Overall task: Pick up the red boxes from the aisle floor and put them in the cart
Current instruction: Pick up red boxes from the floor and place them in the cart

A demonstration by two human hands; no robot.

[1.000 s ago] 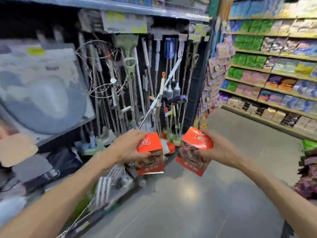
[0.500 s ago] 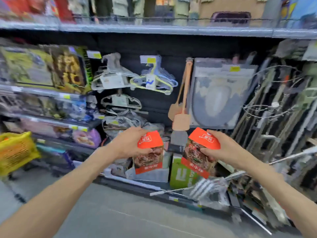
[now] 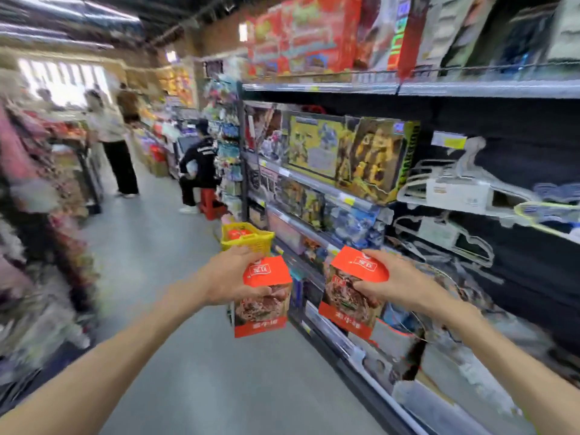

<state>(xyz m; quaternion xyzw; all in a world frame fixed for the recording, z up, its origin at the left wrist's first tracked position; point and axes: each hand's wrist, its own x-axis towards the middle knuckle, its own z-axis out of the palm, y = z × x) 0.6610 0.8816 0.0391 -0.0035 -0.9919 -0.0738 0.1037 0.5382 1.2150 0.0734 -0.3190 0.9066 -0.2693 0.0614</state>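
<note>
My left hand [image 3: 230, 276] grips a red box [image 3: 263, 304] with a food picture, held upright at chest height over the aisle floor. My right hand [image 3: 397, 282] grips a second red box [image 3: 350, 301] of the same kind, tilted slightly, beside the shelf front. The two boxes are a hand's width apart. Ahead, just beyond my left hand, stands a yellow basket cart [image 3: 248, 238] with red items inside, close to the right-hand shelving.
Shelving [image 3: 345, 196] with toy boxes and hangers runs along the right. Blurred racks [image 3: 37, 233] crowd the left. A person [image 3: 201, 171] sits on a red stool [image 3: 210, 204] past the cart; another person [image 3: 114, 146] stands further down the grey aisle floor [image 3: 150, 246].
My view has swung left from the broom and hanger shelves to look down the aisle. The yellow cart now lies straight ahead. Both hands still hold their boxes.
</note>
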